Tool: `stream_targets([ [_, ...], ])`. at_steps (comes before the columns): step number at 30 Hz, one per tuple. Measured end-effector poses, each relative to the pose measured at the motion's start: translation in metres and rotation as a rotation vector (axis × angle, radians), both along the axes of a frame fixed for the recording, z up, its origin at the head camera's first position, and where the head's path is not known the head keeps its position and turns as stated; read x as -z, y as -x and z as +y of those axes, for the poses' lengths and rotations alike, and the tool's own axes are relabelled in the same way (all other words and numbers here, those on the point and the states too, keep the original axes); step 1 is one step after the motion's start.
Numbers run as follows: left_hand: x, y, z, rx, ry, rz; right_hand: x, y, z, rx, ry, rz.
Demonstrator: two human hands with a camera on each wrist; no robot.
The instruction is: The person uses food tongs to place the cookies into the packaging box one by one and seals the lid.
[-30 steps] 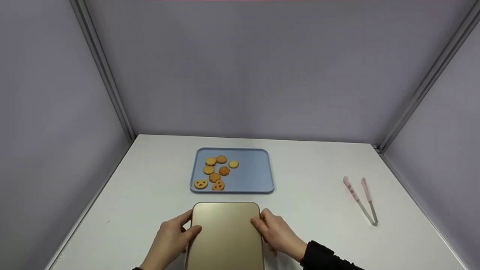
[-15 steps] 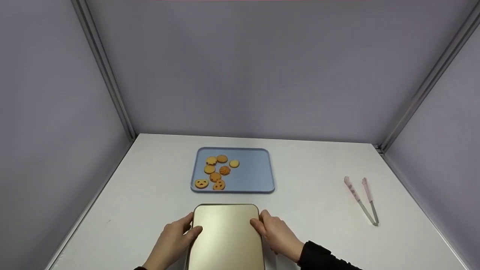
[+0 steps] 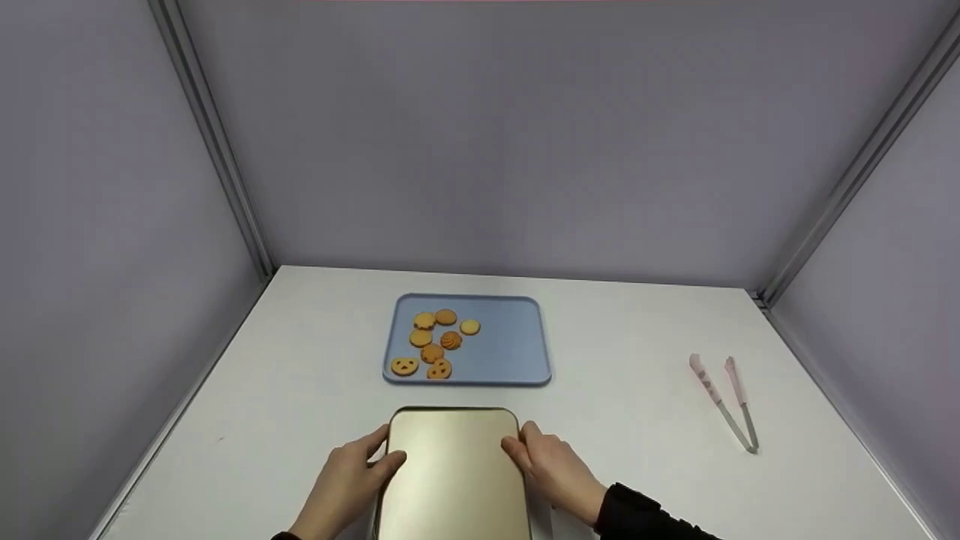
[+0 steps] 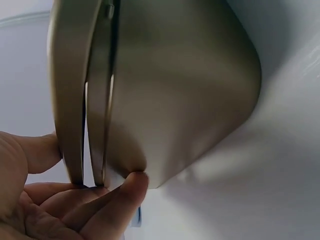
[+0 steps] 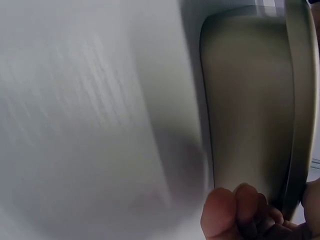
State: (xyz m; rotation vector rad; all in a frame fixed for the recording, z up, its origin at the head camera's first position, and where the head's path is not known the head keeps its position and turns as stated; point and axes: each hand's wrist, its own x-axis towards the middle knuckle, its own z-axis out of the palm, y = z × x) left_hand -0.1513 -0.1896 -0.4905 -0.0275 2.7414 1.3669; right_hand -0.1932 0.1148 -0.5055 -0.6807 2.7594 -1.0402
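A gold tin with rounded corners stands at the near edge of the head view, its smooth lid (image 3: 454, 472) facing up. My left hand (image 3: 341, 484) grips the lid's left edge, thumb on the rim. In the left wrist view a narrow gap shows between lid and tin body (image 4: 185, 75), and one fingertip touches the body's wall. On the opposite side my right hand (image 3: 555, 469) holds the lid's edge, thumb on top. Its curled fingers (image 5: 220, 210) lie by the body's wall in the right wrist view. The tin's inside is hidden.
Beyond the tin lies a blue tray (image 3: 510, 345), with several cookies (image 3: 451, 340) grouped on its left half. Tongs with pink handles (image 3: 726, 409) lie spread on the white table at the right. Grey panels (image 3: 480, 150) enclose the back and sides.
The lid has tilted slightly: its sheen is brighter and a dark rim shows along its far edge. Both hands keep their hold. The whole view has shifted a little.
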Motion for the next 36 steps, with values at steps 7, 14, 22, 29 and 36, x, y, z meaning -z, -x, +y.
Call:
stream_targets([
  [7,0.001,0.003,0.001,-0.012,0.059,-0.007,0.002,0.001,0.0,0.01,-0.006,0.0],
  [14,0.003,0.005,0.003,-0.02,-0.004,-0.066,0.003,0.002,0.002,0.031,-0.032,0.06],
  [22,0.004,0.006,0.002,0.001,-0.09,-0.113,0.005,0.004,0.003,0.03,-0.058,0.147],
  [29,0.001,0.009,0.002,-0.011,-0.129,-0.189,0.005,0.005,0.003,0.063,-0.109,0.211],
  [36,0.0,0.02,0.003,0.024,-0.177,-0.222,0.005,0.012,0.004,0.069,-0.121,0.216],
])
